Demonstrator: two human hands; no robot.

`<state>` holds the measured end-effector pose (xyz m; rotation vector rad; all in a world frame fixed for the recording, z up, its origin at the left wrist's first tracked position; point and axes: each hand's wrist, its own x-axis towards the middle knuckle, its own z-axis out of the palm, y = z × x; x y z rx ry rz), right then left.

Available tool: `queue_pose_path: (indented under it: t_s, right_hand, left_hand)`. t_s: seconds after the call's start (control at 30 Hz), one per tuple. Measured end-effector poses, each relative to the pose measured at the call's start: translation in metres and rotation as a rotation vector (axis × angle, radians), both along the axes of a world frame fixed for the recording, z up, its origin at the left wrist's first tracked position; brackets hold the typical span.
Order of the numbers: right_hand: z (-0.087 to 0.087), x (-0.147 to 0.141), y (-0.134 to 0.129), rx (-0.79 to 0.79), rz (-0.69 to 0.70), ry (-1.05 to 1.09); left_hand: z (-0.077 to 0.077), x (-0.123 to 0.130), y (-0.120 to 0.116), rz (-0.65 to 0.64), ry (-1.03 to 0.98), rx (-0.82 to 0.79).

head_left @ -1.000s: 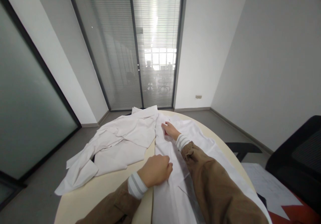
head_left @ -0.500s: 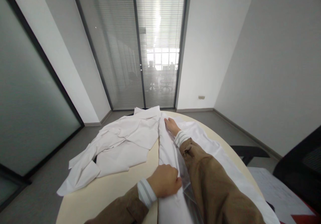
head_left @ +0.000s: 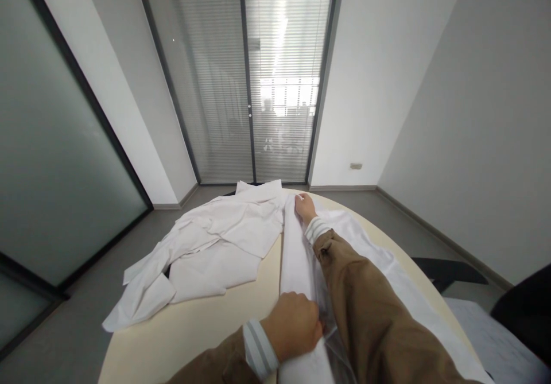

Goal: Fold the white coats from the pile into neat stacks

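A long strip of folded white cloth (head_left: 299, 258) runs away from me down the middle of the round table. Near its close end my left hand (head_left: 295, 324) is closed in a fist on the right-hand edge of the cloth. My right hand (head_left: 305, 207) pinches that same edge at the far end, fingers pressed together. Beyond my right sleeve more loose, wrinkled white cloth (head_left: 374, 246) spreads to the table's right rim. To the left lies a separate-looking heap of crumpled white cloth (head_left: 228, 235); whether the pieces join is unclear.
The pale round table (head_left: 206, 338) fills the space before me. Black chair parts (head_left: 447, 272) and a sheet with faint markings (head_left: 495, 326) are at its right. A glass door with blinds (head_left: 279, 85) stands ahead, with a frosted panel (head_left: 64, 143) at left.
My right hand has lifted and pulled the far edge slightly, and the strip lies flatter and smoother. My left hand keeps its grip. The whole view has shifted a little.
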<state>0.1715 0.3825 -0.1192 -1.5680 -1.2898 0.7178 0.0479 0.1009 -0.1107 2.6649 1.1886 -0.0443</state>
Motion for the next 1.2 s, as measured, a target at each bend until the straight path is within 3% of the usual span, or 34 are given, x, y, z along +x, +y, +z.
queue_pose_path:
  t_s: [0.07, 0.3, 0.5, 0.67, 0.83, 0.93, 1.1, 1.2]
  right_hand:
    - [-0.002, -0.001, 0.0, -0.034, 0.02, 0.012]
    - [0.0, -0.001, -0.019, -0.146, 0.295, 0.037]
    - [0.014, 0.023, -0.038, -0.197, 0.336, -0.086]
    - [0.024, 0.049, -0.065, -0.41, 0.346, -0.251]
    - [0.03, 0.063, -0.098, -0.606, 0.554, -0.432]
    - [0.027, 0.065, -0.112, -0.583, 0.686, -0.542]
    - [0.014, 0.066, -0.123, -0.433, 0.691, -0.523]
    - [0.008, 0.067, -0.127, -0.377, 0.671, -0.507]
  left_hand:
    - [0.0, 0.0, 0.0, 0.003, 0.0, -0.003]
    - [0.012, 0.005, -0.003, 0.107, -0.103, -0.003]
    - [0.008, 0.009, -0.006, 0.17, -0.161, -0.009]
    - [0.002, 0.011, -0.007, 0.209, -0.214, -0.014]
    - [-0.001, 0.013, -0.008, 0.223, -0.22, -0.041]
    - [-0.002, 0.014, -0.011, 0.227, -0.273, -0.023]
    - [0.002, 0.012, -0.015, 0.205, -0.369, -0.01]
    - [0.006, 0.003, -0.017, -0.028, -0.412, 0.014]
